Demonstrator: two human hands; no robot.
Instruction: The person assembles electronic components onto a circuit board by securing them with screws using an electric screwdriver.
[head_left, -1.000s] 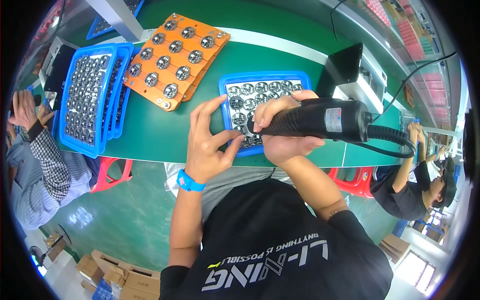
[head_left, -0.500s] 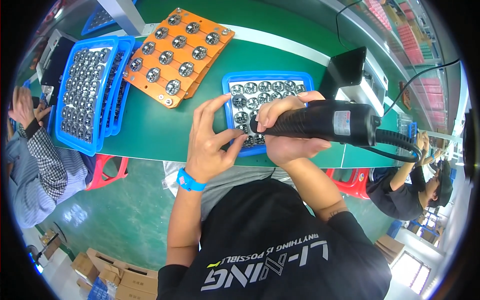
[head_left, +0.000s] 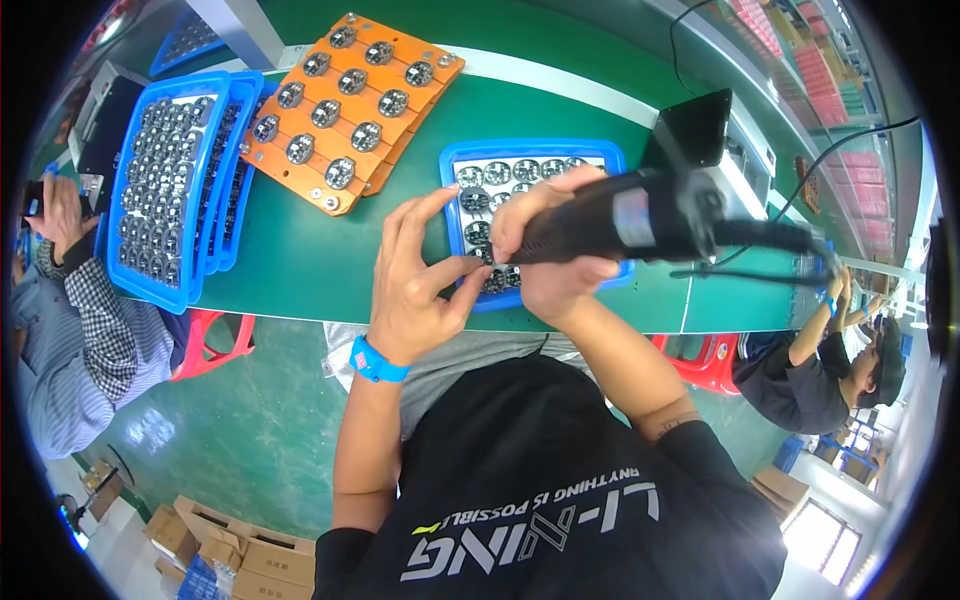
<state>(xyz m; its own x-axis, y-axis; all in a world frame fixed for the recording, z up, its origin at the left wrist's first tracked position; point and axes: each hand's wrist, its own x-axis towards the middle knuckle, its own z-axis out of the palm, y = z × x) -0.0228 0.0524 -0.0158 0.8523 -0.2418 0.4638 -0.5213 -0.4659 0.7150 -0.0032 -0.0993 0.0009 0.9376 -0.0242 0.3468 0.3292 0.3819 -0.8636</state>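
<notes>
Right hand (head_left: 560, 270) closed around a black screwdriver (head_left: 640, 215), tip over the blue tray (head_left: 530, 152) at the table's (head_left: 320, 260) near edge. Left hand (head_left: 415, 285), fingers spread, touches the tray's left rim. Orange fixture (head_left: 350, 110) lies toward the far-left corner.

Head fisheye looks steeply down, close over green bench (head_left: 300, 260).

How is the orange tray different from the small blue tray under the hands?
The orange tray lies tilted and untouched; the small blue tray sits squarer, under the left hand and the right hand holding a black tool. Orange has no raised rim; blue has one. Both hold rows of round metal parts.
</notes>
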